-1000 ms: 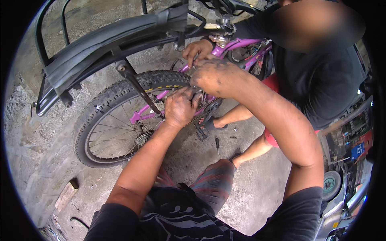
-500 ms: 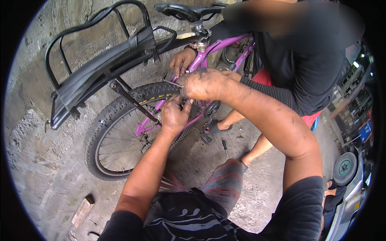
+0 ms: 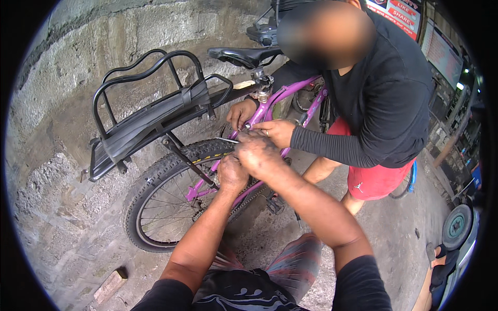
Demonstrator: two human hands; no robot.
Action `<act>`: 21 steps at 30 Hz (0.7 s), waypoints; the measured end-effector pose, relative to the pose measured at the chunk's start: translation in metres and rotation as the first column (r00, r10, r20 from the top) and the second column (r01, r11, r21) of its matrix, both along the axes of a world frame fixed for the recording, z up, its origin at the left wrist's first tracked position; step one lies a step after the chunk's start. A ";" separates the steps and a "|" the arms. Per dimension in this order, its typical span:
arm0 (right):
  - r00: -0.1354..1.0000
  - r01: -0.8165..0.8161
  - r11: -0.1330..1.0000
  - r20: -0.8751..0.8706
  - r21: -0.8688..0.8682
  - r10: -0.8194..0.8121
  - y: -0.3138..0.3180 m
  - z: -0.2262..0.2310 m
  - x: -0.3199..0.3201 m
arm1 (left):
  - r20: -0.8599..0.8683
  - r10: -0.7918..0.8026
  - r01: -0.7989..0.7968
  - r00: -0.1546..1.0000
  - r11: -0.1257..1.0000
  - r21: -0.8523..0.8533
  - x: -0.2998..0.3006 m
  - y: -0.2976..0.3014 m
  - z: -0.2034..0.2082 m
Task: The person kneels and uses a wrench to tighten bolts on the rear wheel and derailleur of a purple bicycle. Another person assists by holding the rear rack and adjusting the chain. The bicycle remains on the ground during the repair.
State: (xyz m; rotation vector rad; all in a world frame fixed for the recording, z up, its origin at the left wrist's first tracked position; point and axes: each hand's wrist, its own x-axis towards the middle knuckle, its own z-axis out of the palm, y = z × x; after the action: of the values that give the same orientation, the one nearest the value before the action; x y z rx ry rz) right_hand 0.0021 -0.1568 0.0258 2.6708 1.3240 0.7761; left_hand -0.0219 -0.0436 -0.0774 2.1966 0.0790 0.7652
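Observation:
A purple bicycle frame (image 3: pixel 310 109) stands in front of me, its rear wheel with a knobbly tyre (image 3: pixel 136 199) towards the left. My right hand (image 3: pixel 258 154) is closed beside the frame above the wheel, and a thin metal rod (image 3: pixel 226 140) sticks out of its fingers. Just below, my left hand (image 3: pixel 232 172) is closed against it; whatever lies in its fingers is hidden. Close to my right hand, a co-worker's two hands work on the frame: one hand (image 3: pixel 241 113) is beyond the tube, the other hand (image 3: pixel 278 132) touches it from the right.
Over the rear wheel sits a black carrier rack (image 3: pixel 150 122), behind a black saddle (image 3: pixel 244 56). A rough concrete wall (image 3: pixel 57 119) rises at the left. The co-worker (image 3: pixel 389 98) bends over the frame. A wooden block (image 3: pixel 110 286) and a screwdriver (image 3: pixel 298 220) lie on the floor.
The view has tilted upward, showing more of the co-worker. My right elbow has dropped and swung inward. One co-worker's hand now shows beside my right hand; both my hands stay near the frame.

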 end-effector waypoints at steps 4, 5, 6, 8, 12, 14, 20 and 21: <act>0.978 -0.174 0.927 0.165 0.331 0.125 0.020 0.012 -0.028 | 0.026 -0.011 0.009 1.000 0.997 0.072 -0.013 0.004 0.002; 0.984 -0.174 0.874 0.101 0.454 0.144 0.018 0.012 -0.035 | -0.084 -0.051 0.056 0.995 0.997 0.061 -0.022 0.000 0.013; 0.984 -0.164 0.805 0.042 0.570 0.171 0.017 0.012 -0.043 | 0.008 0.183 -0.183 0.983 0.978 0.101 -0.023 -0.019 0.026; 0.955 -0.151 0.650 -0.060 0.745 0.290 0.014 0.008 -0.079 | 0.123 0.335 -0.343 0.934 0.938 0.052 -0.016 -0.030 0.031; 0.868 -0.034 0.470 -0.207 0.882 0.451 -0.022 -0.031 -0.136 | -0.100 -0.064 0.043 0.993 0.979 -0.198 -0.021 0.001 0.028; 0.785 0.121 0.531 -0.408 0.838 0.466 -0.055 -0.093 -0.136 | 0.155 -0.071 0.085 0.985 0.992 -0.089 -0.038 0.007 0.019; 0.444 0.585 0.460 -0.738 0.668 0.507 -0.126 -0.191 -0.147 | 0.161 -0.249 0.241 0.955 0.968 0.066 -0.133 0.031 -0.002; 0.401 0.587 0.548 -0.803 0.595 0.442 -0.129 -0.190 -0.142 | 0.148 -0.269 0.260 0.952 0.962 0.080 -0.147 0.044 -0.006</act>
State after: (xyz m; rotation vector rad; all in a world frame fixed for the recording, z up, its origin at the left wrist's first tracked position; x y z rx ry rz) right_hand -0.1404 -0.2856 -0.1643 4.3380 0.8359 -0.5439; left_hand -0.1690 0.0002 -0.0838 2.1365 -0.3164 0.7925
